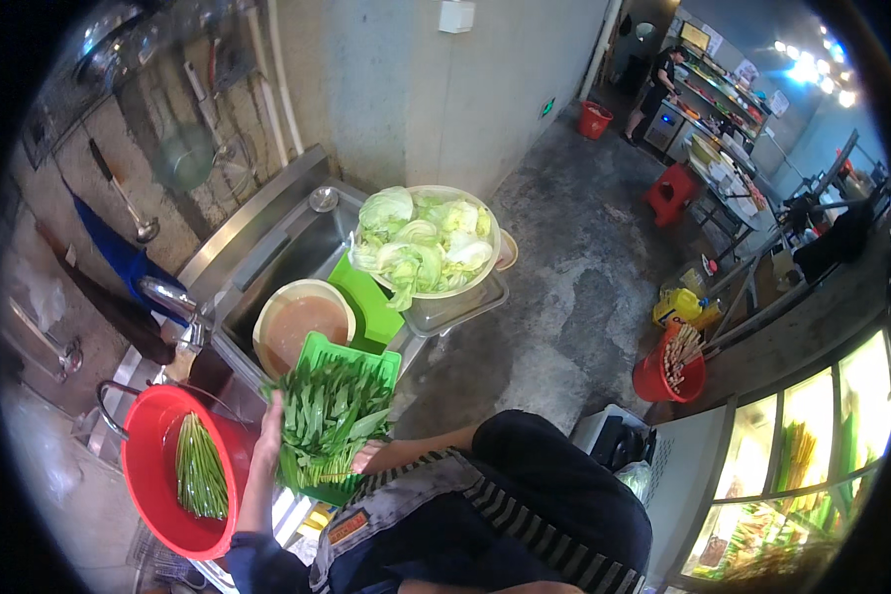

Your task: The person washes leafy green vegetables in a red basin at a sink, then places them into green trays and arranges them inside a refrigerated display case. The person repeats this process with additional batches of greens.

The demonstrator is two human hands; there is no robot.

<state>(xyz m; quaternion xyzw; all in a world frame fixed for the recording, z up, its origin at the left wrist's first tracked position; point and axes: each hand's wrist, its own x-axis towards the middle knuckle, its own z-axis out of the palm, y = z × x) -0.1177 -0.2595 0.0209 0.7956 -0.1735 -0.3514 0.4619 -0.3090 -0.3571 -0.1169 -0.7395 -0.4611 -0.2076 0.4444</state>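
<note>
A green plastic basket [341, 349] full of leafy green stems [334, 416] is before me, over the near edge of the sink. My left hand [271, 427] lies flat along the left side of the greens and basket. At the basket's lower right is my right hand [367, 454], its fingers partly hidden by leaves. Left of my left forearm stands a red bucket [137, 475] with a bundle of thin green stalks [200, 468] inside. Beyond the basket, a cream basin [304, 323] of cloudy brownish water sits in the sink.
A round colander [494, 230] heaped with lettuce [423, 237] rests at the steel sink's [267, 230] right. A green board [371, 301] leans beneath it. Ladles [145, 226] hang on the left wall. A lit display fridge [779, 460] is at right. One person [661, 82] stands far off.
</note>
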